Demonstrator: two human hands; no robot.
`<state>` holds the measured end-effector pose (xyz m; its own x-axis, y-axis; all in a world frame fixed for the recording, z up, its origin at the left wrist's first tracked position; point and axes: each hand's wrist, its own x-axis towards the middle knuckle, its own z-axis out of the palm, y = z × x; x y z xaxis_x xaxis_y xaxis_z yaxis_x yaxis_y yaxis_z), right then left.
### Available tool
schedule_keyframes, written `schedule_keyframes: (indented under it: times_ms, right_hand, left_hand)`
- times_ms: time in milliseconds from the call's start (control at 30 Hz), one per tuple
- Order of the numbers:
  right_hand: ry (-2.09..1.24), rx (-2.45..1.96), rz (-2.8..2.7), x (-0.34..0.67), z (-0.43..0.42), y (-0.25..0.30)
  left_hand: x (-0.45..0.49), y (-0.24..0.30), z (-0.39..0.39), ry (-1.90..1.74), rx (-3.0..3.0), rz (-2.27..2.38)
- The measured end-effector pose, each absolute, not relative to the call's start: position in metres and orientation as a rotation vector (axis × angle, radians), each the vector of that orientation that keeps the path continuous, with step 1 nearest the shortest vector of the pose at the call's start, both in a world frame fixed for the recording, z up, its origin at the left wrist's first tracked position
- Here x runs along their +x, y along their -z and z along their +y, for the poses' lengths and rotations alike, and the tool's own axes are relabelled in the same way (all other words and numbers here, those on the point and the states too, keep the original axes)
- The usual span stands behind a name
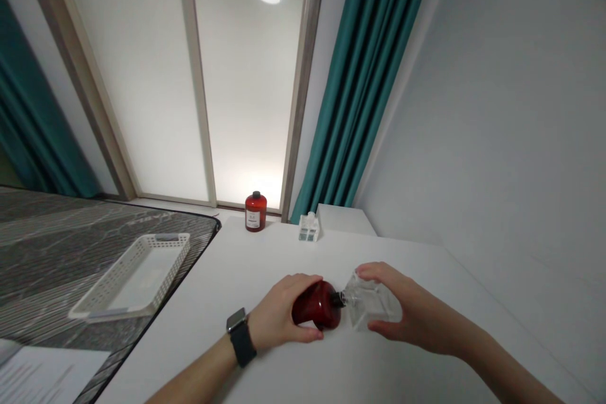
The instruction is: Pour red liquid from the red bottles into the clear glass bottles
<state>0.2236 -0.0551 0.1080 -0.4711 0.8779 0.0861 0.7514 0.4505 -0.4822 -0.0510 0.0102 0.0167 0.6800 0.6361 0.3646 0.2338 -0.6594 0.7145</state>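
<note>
The white bench [189,353] ends at its left edge beside a mattress [57,246], which carries a white plastic basket [130,278]. At the bench's far edge stand a capped red bottle [255,211] and a small clear bottle [307,227]. Mid-bench, the left hand [279,310] has its fingers clenched around a dark red bottle [315,305], tilted on its side. The right hand [392,306] grasps a square glass bottle [374,303] just beside the dark red bottle's black neck [337,298].

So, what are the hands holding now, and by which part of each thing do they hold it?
The left hand holds the red bottle around its body. The right hand holds the clear glass bottle by its squarish body.
</note>
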Motion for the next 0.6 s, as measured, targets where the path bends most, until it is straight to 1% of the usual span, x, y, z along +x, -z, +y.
schedule_keyframes:
  times_ms: [600]
  right_hand:
    - [-0.582, -1.425, -2.407, 0.218, -0.057, -0.126]
  left_hand:
    - [-0.050, -0.022, 0.008, -0.829, 2.255, 0.647]
